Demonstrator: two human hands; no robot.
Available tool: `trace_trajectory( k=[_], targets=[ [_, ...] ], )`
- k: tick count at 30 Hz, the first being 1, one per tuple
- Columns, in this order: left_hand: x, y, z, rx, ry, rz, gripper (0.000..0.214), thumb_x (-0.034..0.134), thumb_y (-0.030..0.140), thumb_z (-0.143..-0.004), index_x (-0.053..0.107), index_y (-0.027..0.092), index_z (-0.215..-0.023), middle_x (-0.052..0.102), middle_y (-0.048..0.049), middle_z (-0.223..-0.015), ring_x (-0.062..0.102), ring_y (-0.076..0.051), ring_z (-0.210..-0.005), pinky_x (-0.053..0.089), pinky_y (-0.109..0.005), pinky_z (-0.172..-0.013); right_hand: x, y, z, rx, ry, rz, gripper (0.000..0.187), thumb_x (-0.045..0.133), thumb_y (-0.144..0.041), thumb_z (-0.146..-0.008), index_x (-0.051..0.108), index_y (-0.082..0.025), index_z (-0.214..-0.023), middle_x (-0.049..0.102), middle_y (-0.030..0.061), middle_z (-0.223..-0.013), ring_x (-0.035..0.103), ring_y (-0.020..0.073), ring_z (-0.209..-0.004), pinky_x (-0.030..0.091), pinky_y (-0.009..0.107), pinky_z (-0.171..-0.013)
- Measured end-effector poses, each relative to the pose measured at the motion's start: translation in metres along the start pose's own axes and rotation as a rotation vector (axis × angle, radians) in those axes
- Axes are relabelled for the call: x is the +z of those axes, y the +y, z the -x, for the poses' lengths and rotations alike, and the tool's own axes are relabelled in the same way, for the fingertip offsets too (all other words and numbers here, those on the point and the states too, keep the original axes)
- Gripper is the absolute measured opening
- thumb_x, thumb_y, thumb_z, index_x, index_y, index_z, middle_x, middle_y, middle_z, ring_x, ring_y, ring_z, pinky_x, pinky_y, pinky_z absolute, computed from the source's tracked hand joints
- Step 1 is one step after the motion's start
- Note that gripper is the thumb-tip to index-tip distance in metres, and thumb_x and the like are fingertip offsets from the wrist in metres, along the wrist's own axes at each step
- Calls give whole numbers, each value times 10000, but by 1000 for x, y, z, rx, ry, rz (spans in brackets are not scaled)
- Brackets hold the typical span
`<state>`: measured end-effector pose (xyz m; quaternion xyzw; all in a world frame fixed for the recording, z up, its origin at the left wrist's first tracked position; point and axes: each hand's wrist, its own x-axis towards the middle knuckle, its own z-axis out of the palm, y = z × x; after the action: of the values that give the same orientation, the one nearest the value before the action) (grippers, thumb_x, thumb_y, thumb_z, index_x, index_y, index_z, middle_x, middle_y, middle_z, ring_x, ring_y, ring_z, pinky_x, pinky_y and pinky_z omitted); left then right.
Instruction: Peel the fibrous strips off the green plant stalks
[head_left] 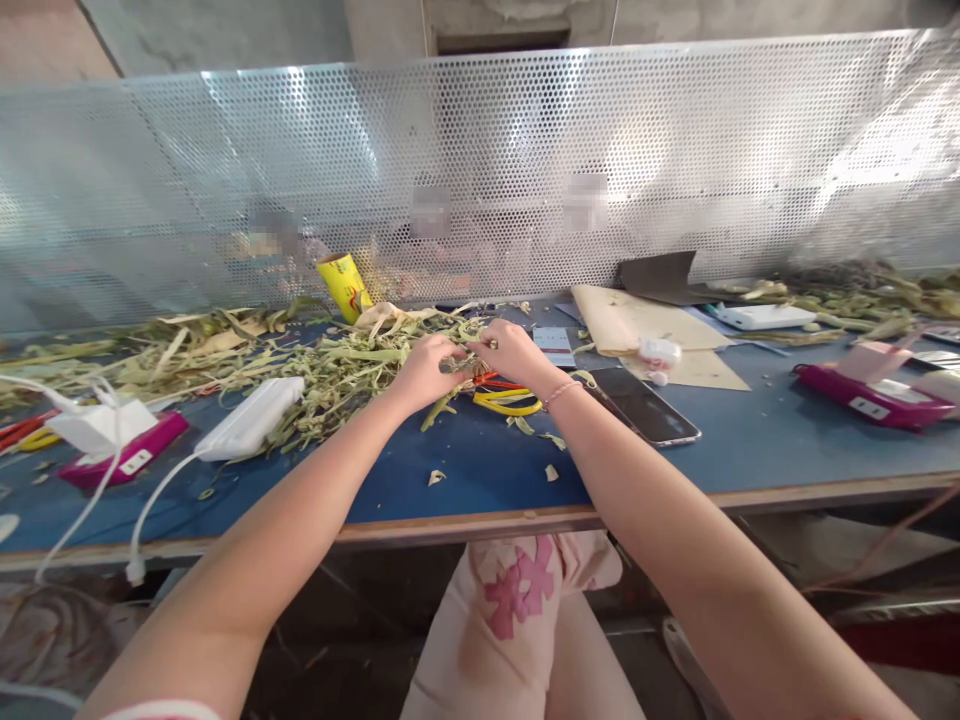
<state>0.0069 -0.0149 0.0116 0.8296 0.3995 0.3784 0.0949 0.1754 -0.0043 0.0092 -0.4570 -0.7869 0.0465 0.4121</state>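
My left hand (426, 367) and my right hand (512, 352) meet over the blue table (480, 470), both pinched on a small green plant piece (459, 364) held between them. A pale green stalk (441, 408) hangs down from my left hand. Just below my hands lie yellow and red bands (507, 402). A heap of green husks and leaves (330, 370) spreads to the left of my hands. Small husk scraps (436, 477) dot the table in front.
A dark phone (643, 404) lies right of my hands. A white power bank (250, 419) with a cable, pink boxes (120, 452) (870, 394), a yellow can (343, 285), cardboard (637, 320) and more husks (855, 292) lie about. A perforated metal screen (480, 170) backs the table.
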Motion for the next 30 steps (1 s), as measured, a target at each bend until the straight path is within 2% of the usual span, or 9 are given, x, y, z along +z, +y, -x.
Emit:
trace_trajectory(
  k=[3, 7, 12, 17, 21, 25, 27, 30],
  targets=[
    [9, 4, 1, 97, -129, -15, 115, 724, 217, -562, 667, 189, -659, 564, -70, -777, 505, -238, -865, 358, -367, -887, 0, 0, 0, -14, 18, 4, 323, 528, -284, -758, 408, -179, -476, 454, 24, -624, 432, 124, -655, 348, 261, -657],
    [10, 6, 3, 137, -250, -212, 155, 658, 210, -623, 659, 177, -774, 564, -79, -866, 514, -250, -931, 380, -392, -902, -1, 0, 0, 0, 34, 30, 309, 506, -264, -765, 400, -178, -487, 462, 17, -620, 434, 118, -647, 347, 253, -649],
    [4, 4, 4, 28, -302, -376, 191, 575, 259, -686, 627, 161, -842, 534, -80, -892, 538, -229, -896, 436, -362, -836, -4, -1, -3, 9, 133, 17, 338, 504, -257, -760, 331, -185, -479, 427, -1, -588, 399, 100, -600, 335, 244, -628],
    [1, 1, 3, -6, -277, -353, 221, 477, 152, -669, 620, 150, -837, 546, -73, -861, 550, -201, -839, 444, -328, -801, -11, -7, -3, 27, 211, -77, 359, 502, -245, -756, 272, -190, -487, 362, -28, -539, 351, 87, -565, 306, 234, -598],
    [-6, 3, -1, -141, -178, -191, 222, 461, 168, -664, 622, 147, -816, 589, -59, -855, 557, -184, -816, 453, -328, -806, -17, -14, -2, 81, 276, -176, 359, 493, -249, -754, 264, -188, -484, 318, -37, -526, 306, 80, -543, 276, 237, -566],
    [-11, 7, -4, -480, -113, 209, 238, 363, 132, -681, 585, 154, -763, 624, -48, -838, 570, -167, -783, 502, -302, -665, -19, -13, -3, 145, 306, -314, 339, 482, -294, -760, 303, -187, -493, 288, -44, -511, 279, 80, -530, 250, 243, -538],
    [-10, 5, -4, -592, -96, 372, 241, 340, 89, -669, 558, 152, -751, 620, -56, -860, 571, -151, -770, 510, -280, -606, -19, -10, -3, 180, 309, -381, 342, 482, -315, -759, 305, -188, -495, 275, -47, -503, 267, 78, -522, 239, 243, -525],
    [-3, -1, -3, -596, -173, 371, 237, 361, 42, -640, 548, 146, -744, 611, -49, -838, 566, -118, -731, 504, -236, -586, -19, -7, -4, 218, 315, -451, 349, 482, -324, -753, 288, -194, -494, 249, -54, -495, 258, 73, -507, 231, 240, -512]
  ],
)
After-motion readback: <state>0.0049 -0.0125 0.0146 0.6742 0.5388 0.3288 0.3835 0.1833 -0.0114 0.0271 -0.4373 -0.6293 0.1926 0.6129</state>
